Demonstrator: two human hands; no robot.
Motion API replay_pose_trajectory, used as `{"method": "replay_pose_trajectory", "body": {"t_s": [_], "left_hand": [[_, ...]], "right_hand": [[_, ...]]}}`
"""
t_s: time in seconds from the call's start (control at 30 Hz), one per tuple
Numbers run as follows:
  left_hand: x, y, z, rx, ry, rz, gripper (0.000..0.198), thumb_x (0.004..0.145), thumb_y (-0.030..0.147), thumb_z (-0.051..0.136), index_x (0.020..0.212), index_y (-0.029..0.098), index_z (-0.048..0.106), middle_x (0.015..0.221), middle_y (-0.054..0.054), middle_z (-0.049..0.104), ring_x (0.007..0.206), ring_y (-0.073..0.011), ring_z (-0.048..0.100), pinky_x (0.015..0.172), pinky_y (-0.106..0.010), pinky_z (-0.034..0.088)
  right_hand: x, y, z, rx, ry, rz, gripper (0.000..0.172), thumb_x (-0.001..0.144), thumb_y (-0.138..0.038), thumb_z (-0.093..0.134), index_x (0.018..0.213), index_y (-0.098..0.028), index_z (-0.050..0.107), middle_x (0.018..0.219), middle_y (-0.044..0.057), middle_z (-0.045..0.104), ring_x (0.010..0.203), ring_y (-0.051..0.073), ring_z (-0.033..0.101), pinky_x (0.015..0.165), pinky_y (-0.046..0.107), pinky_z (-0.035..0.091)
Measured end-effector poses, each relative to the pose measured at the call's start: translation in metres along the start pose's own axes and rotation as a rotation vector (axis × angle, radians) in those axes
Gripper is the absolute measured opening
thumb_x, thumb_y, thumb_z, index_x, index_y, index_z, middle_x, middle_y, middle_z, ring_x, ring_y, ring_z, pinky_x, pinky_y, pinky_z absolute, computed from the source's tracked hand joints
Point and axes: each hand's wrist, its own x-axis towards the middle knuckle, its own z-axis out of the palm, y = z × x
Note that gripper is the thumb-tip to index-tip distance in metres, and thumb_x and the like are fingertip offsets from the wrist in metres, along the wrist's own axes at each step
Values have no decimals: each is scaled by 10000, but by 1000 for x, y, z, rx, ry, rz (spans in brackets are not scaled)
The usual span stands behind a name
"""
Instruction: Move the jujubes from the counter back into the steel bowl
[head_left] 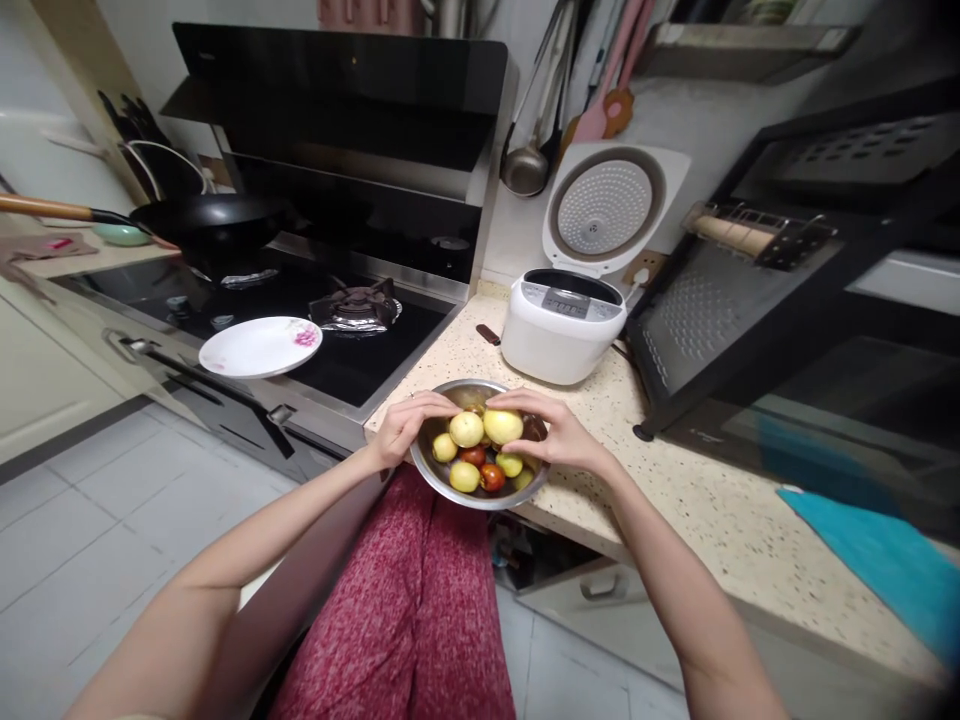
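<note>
A steel bowl (439, 482) sits at the front edge of the speckled counter (697, 500), holding several small yellow-green and red fruits (474, 468). My left hand (405, 425) curls over the bowl's left rim, its fingers closed on a yellow-green fruit (466, 429). My right hand (559, 432) comes in from the right, fingers pinched round another yellow-green fruit (502, 425). Both fruits are held just above the pile, side by side and nearly touching.
A white rice cooker (561, 325) with its lid up stands behind the bowl. Left of it are a gas hob (352, 305), a black wok (214, 220) and a white plate (259, 347). A dark rack (750, 290) and a blue cloth (885, 560) are to the right.
</note>
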Motion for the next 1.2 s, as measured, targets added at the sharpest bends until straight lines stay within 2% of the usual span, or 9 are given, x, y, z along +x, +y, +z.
{"method": "replay_pose_trajectory", "body": {"t_s": [0.3,0.6,0.7,0.87,1.07,1.2], "left_hand": [[0,1,-1,37,16,-9,514,1111,365,279,1259,144,719,1170,-159,759,1109,-261,702,983,-476,552],[0,1,-1,36,21,-26,501,1108,357,295,1270,139,716,1188,-159,758,1120,-261,704,998,-468,550],[1,3,-1,38,20,-42,496,1107,350,299,1270,142,718,1203,-154,758,1131,-262,704,997,-468,553],[0,5,-1,33,19,-67,501,1110,353,295,1273,144,720,1231,-155,753,1151,-263,703,1015,-472,547],[-1,4,-1,40,35,-70,488,1110,356,309,1286,152,716,1259,-161,740,1163,-256,703,1020,-456,552],[0,5,-1,37,40,-59,505,1112,379,305,1282,148,721,1240,-162,748,1160,-259,706,1019,-453,552]], "right_hand": [[-1,5,6,50,-99,5,634,826,-447,850,1404,-273,656,1356,108,704,1275,307,646,1108,514,513],[-3,5,6,115,-112,25,701,785,-368,893,1434,-325,634,1395,81,699,1306,296,652,1137,516,507],[-3,3,-1,92,-100,48,669,786,-367,893,1410,-317,658,1382,77,707,1277,300,675,1117,493,531],[-1,1,-11,78,-122,48,503,860,-386,828,1338,-273,715,1331,92,734,1230,284,698,1073,453,563],[-1,1,2,99,-60,5,451,837,-417,846,1243,-253,740,1223,98,751,1177,276,693,1055,477,559],[-1,0,7,104,-85,-16,500,819,-423,860,1271,-255,729,1240,105,735,1177,276,688,1045,467,561]]}}
